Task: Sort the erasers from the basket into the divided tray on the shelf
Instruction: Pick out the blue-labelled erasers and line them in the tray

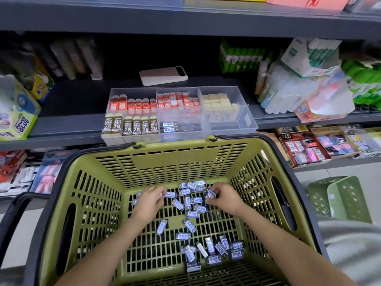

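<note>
Leave the blue-labelled erasers (214,260) scattered at the green basket's (165,166) near end for later. At mid-basket, with left hand (150,201) curled round one eraser and right hand (224,198) pinching another, gather a few per hand, labels aligned, before lifting. Beyond the basket's far rim, lay them beside the matching pair (170,127) in the divided tray's (233,129) middle front compartment.

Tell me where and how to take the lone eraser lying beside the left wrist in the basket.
Pinch the lone eraser across its long sides at mid-length, coming straight down from above. It lies flat on the basket floor, clear of the other erasers, so both sides are open.
</note>
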